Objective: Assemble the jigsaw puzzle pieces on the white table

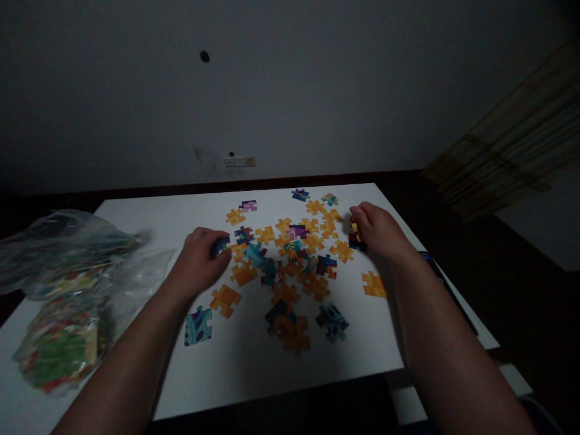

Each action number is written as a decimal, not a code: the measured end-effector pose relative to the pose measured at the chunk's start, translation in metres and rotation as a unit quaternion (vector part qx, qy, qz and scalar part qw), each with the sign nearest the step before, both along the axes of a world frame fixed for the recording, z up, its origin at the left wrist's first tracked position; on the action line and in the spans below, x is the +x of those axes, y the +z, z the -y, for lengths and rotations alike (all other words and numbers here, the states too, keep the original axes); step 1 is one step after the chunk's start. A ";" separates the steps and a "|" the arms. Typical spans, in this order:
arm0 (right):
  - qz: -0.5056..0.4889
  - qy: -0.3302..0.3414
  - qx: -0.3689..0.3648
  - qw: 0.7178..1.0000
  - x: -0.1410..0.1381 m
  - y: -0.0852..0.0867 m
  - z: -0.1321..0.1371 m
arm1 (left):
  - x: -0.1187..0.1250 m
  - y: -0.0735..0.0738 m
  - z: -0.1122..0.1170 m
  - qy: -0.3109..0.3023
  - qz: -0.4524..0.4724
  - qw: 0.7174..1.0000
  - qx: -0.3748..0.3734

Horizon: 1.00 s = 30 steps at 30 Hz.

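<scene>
Jigsaw puzzle pieces lie scattered over the white table (254,374), many of them orange, others purple, blue or teal. At the left of the spread, my left hand (202,257) is closed with thumb and fingers on a dark blue puzzle piece (222,245). A purple and blue piece (243,235) lies just right of its fingertips. My right hand (374,226), at the right side of the spread, pinches a dark and orange puzzle piece (356,234). An orange piece (374,284) lies below that wrist, and a teal patterned piece (198,326) sits beside my left forearm.
Clear plastic bags (67,338) with colourful pieces inside cover the table's left end. A flat dark object (448,287) lies along the right edge, partly behind my forearm. Beyond the table stand a wall with sockets (240,162) and a curtain (502,139).
</scene>
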State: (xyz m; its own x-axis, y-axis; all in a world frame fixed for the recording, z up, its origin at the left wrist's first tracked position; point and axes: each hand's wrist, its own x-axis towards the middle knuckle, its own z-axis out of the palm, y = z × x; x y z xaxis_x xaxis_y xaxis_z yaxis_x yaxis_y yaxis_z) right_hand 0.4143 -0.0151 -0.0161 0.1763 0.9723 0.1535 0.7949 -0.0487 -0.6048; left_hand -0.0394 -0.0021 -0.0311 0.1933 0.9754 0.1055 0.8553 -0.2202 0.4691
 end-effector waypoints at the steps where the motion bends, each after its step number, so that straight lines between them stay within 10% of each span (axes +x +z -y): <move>1: 0.003 -0.001 0.000 1.000 -0.001 -0.001 -0.001 | 0.000 0.000 0.000 0.001 0.000 1.000 -0.002; 7: -0.039 -0.018 -0.007 0.999 -0.006 0.000 -0.004 | 0.000 0.000 0.000 -0.005 -0.001 1.000 0.000; 17: 0.186 -0.095 -0.066 0.976 0.003 0.002 -0.026 | 0.001 -0.002 0.000 -0.015 0.009 1.000 0.012; 30: 0.176 0.144 -0.124 0.966 -0.014 0.016 -0.109 | 0.002 -0.008 0.003 -0.023 0.026 0.999 0.023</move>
